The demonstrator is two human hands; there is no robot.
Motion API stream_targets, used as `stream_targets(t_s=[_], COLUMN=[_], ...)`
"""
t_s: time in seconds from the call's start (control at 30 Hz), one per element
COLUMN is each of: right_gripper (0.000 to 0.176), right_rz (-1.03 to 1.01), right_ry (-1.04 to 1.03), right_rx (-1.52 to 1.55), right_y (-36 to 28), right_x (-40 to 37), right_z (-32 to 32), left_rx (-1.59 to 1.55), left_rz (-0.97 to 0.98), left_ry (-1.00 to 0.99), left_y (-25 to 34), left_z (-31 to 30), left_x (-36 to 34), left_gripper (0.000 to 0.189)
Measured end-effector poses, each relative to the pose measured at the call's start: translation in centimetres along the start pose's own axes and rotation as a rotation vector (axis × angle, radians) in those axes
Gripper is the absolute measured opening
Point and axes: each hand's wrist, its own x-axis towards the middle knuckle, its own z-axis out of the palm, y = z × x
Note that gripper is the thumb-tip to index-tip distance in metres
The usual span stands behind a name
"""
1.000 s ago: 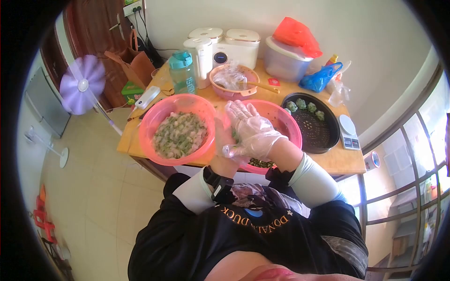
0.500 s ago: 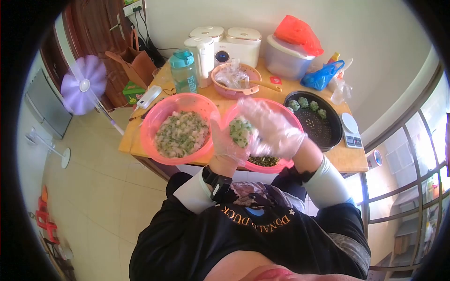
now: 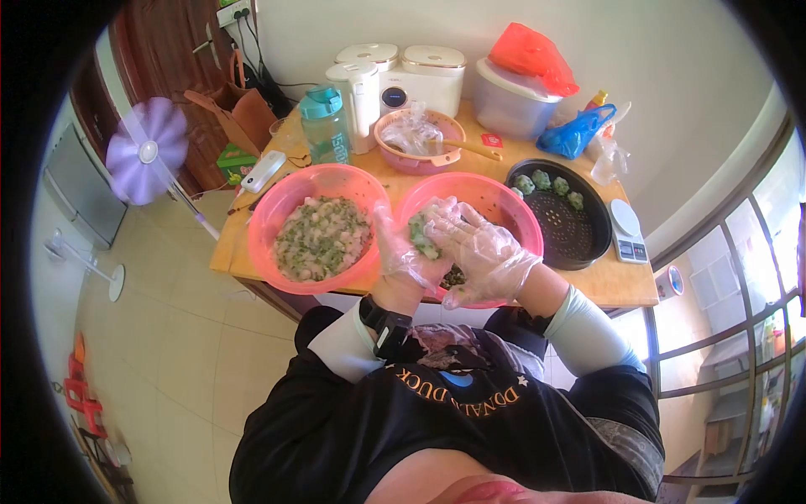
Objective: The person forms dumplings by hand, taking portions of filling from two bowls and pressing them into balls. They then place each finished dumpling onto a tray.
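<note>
Head view, the only one, looking straight down past a black shirt at a wooden tabletop (image 3: 619,286). Both hands in thin clear gloves, pressed together over the near edge of the right pink bowl (image 3: 475,179). Left hand (image 3: 406,254) palm up and cupped, with a watch (image 3: 384,320) on that wrist. Right hand (image 3: 489,257) laid against it, fingers loosely spread and curled over the top. Squeezed between the two, a lump (image 3: 422,236) of green-and-white mix, only partly showing past the right fingers. So: both hands closed around the lump, held above the bowl and not touching it as far as can be seen. Some dark green stuff in the bottom of that bowl, mostly hidden under the hands.

Just beside it on the left, touching rims or close to it, a second pink bowl (image 3: 289,181) heaped with the same chopped mix. To the right, a black perforated tray (image 3: 564,228) with four green balls (image 3: 550,185) lined up along its far edge. Beyond the tray's right side, a small white scale (image 3: 625,230). Farther back, a smaller pink bowl (image 3: 417,139) with crumpled plastic and a spoon in it, a teal bottle (image 3: 326,126) and a white appliance (image 3: 421,78). Off the tabletop to the left, a purple fan (image 3: 147,152) on the floor.
</note>
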Motion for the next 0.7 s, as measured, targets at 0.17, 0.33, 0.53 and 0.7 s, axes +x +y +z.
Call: stream_targets(t_s=[0.17, 0.33, 0.53, 0.7], right_gripper=[0.116, 0.096, 0.085, 0.088], right_rz=[-0.066, 0.033, 0.298, 0.364], right_ry=[0.204, 0.430, 0.251, 0.195], right_rx=[0.273, 0.478, 0.343, 0.335], right_y=[2.2, 2.0, -2.6, -4.5], right_x=[-0.9, -1.7, -0.8, -1.0], right_z=[1.2, 0.0, 1.8, 2.6], left_rx=[0.053, 0.063, 0.035, 0.023], left_rz=[0.047, 0.040, 0.129, 0.214], left_ry=[-0.012, -0.039, -0.079, -0.047], left_y=[0.2, 1.0, 0.9, 0.6], left_z=[0.0, -0.1, -0.7, -0.8], left_x=[-0.3, -0.1, 0.0, 0.5], left_gripper=[0.102, 0.100, 0.099, 0.094])
